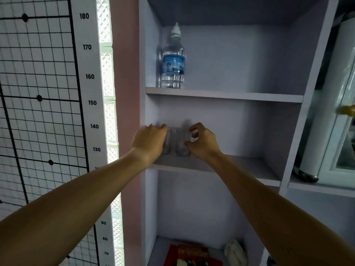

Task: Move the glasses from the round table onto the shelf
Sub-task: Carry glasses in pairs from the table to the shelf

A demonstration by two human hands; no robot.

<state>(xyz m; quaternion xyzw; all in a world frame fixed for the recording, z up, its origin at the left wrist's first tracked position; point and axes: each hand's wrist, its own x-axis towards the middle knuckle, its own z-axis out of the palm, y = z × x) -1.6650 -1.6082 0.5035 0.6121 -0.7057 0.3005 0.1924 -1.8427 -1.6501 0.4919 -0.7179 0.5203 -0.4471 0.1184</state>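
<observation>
Head view: on the shelf (221, 166) my left hand (148, 143) gripped one glass (167, 144); my right hand (203, 144), fingers loosely curled, flanked another glass (182, 144)

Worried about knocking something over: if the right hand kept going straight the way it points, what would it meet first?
Probably the right glass, just ahead of the right hand, whose open fingers curl toward it. Beyond stands the left glass; depth is uncertain.
</observation>
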